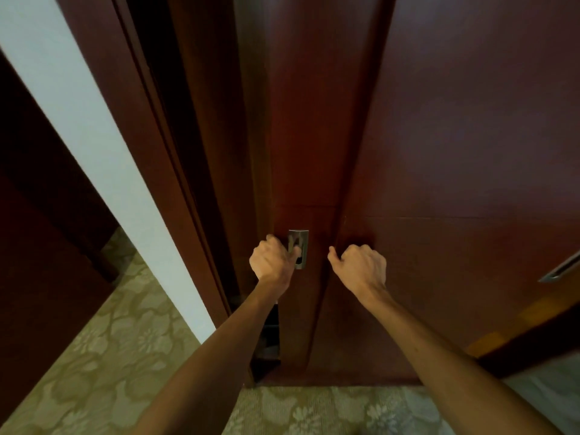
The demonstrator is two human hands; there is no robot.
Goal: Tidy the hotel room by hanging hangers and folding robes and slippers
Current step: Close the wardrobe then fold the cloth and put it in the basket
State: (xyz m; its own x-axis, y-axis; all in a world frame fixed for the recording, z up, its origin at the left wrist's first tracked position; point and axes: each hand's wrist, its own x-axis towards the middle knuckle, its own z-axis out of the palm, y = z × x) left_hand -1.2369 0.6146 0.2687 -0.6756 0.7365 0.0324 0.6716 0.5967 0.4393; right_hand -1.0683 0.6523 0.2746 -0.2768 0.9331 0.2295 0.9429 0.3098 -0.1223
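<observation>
Two dark red-brown wardrobe sliding doors fill the view. The left door (301, 136) carries a recessed metal handle (299, 246). My left hand (271, 262) has its fingers curled into that handle. My right hand (361, 266) is against the right door (470, 136), beside the left door's edge, with fingers curled and the thumb sticking out to the left; it holds nothing I can see. A narrow dark gap (270, 340) shows at the left door's left edge. No hangers, robes or slippers are visible.
A second metal handle (561, 270) sits on the right door at the far right. A white wall strip (94, 146) runs left of the wardrobe frame. Patterned beige carpet (110, 356) covers the floor. A dark wooden panel (40, 230) stands at far left.
</observation>
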